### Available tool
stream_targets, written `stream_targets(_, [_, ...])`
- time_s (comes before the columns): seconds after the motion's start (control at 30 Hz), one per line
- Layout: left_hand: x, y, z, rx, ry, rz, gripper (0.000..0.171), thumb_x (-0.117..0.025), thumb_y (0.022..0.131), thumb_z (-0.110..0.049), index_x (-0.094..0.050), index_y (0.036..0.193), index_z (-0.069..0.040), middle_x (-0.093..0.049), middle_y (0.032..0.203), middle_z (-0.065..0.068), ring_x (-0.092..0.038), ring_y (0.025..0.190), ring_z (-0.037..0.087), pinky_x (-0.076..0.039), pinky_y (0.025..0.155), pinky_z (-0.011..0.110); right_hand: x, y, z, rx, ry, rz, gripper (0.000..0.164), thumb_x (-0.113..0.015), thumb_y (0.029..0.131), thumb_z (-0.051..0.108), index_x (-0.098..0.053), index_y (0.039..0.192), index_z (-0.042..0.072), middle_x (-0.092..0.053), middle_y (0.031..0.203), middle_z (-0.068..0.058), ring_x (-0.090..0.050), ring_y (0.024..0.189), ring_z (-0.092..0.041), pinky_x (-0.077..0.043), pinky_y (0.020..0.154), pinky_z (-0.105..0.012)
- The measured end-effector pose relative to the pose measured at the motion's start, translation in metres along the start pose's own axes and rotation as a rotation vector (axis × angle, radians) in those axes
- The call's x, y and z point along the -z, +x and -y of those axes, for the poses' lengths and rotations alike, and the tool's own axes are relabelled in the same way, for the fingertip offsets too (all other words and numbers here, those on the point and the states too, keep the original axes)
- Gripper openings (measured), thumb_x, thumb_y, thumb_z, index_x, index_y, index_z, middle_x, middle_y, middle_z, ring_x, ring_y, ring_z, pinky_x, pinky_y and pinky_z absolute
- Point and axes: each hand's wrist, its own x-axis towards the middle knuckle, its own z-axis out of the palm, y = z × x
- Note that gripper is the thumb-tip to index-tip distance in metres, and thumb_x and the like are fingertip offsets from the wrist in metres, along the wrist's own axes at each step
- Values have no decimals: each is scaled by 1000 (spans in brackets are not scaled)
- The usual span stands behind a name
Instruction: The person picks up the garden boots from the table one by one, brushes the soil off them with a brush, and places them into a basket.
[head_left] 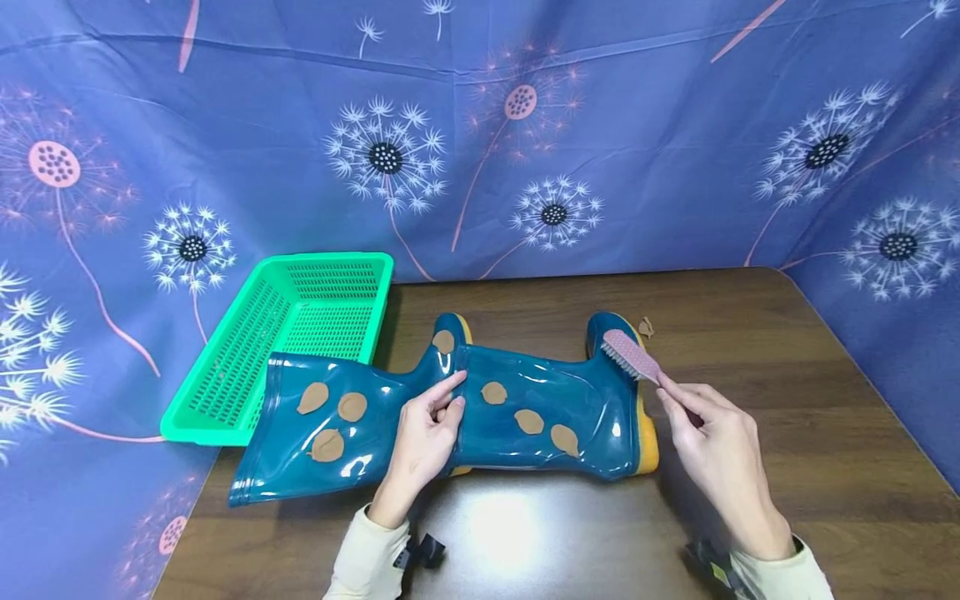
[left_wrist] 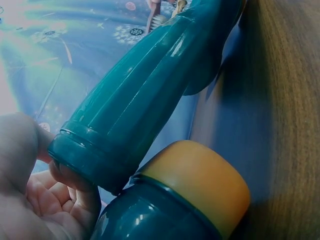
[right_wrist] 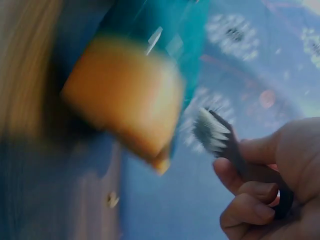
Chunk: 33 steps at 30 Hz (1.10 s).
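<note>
Two glossy teal rain boots lie on their sides, with yellow soles and brown mud-like patches (head_left: pixel 529 422) on their shafts. My left hand (head_left: pixel 429 423) pinches the top rim of the right-hand boot (head_left: pixel 551 375); in the left wrist view some fingers reach inside its opening (left_wrist: pixel 82 172). The left-hand boot (head_left: pixel 378 429) lies beside that hand, its yellow heel (left_wrist: pixel 200 180) near the rim. My right hand (head_left: pixel 716 442) grips the handle of a pink brush (head_left: pixel 628 353), whose white bristles are over the right-hand boot's foot near the sole; touching or apart, I cannot tell.
A green perforated plastic basket (head_left: pixel 384 275) stands at the back left, partly behind the left-hand boot. One small brown flake (head_left: pixel 646 327) lies on the wooden table (head_left: pixel 787 375) past the toe. A blue dandelion-print cloth (head_left: pixel 645 150) hangs behind the table.
</note>
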Motion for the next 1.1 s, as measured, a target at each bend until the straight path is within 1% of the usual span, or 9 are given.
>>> stream_targets(0.17, [-1,0,-2,0,0,3,41,-58,110,-12,-63,150,-15,-48,60,2,-46,50,14,-31,46,21,7,-23,28,81,67,47,30,-81,86,-6,-84,114,5,-80,94,-3,-52,77,16,-42,61,-11])
stream_targets(0.3, [0,0,-3,-4,4,-3,41,-58,109,-13,-63,150,-15,-49,60,2,-46,50,14,-31,47,22,1,-42,40,131,143,105,37,-82,83,-8,-84,116,9,-79,97,0,-54,77,13,-45,58,-9])
stream_targets(0.43, [1,1,-2,-4,2,-4,41,-58,110,-13,-63,150,-16,-49,61,2,-46,51,14,-31,47,22,-8,-55,45,196,182,107,41,-84,79,-9,-84,115,9,-78,97,1,-56,78,11,-46,58,-8])
stream_targets(0.5, [1,2,-2,-5,3,-3,41,-59,109,-14,-63,150,-16,-49,62,2,-47,51,14,-32,47,22,-11,-60,47,219,174,70,40,-84,77,-9,-84,113,8,-78,96,0,-56,75,9,-46,59,-8])
stream_targets(0.7, [0,1,0,1,15,4,42,-60,109,-15,-61,151,-17,-50,64,1,-49,53,15,-35,49,23,-13,-74,55,202,117,-33,35,-83,76,-3,-85,109,7,-79,92,-1,-61,72,2,-50,66,-8])
stream_targets(0.87, [1,0,0,-3,17,3,39,-59,109,-15,-63,149,-16,-49,64,1,-48,52,14,-34,49,22,-15,-81,52,184,71,-3,32,-84,78,-2,-86,108,7,-78,89,0,-61,69,0,-49,62,-12])
stream_targets(0.97, [0,0,1,-6,19,1,37,-59,110,-15,-66,146,-15,-48,64,1,-47,53,14,-34,49,22,-17,-80,46,191,20,-33,25,-81,82,3,-86,107,6,-77,88,0,-58,65,-2,-47,57,-17])
stream_targets(1.03, [0,0,3,-7,21,3,36,-58,110,-15,-67,145,-15,-48,64,0,-47,53,13,-34,49,22,-17,-81,43,203,21,-59,27,-80,81,3,-86,107,6,-77,87,0,-58,64,-2,-46,57,-18])
stream_targets(1.1, [-1,0,3,-7,21,2,36,-58,110,-15,-67,144,-15,-48,63,0,-47,53,13,-34,49,22,-16,-82,41,198,55,-38,28,-82,80,2,-86,107,8,-77,87,2,-58,66,1,-47,59,-16])
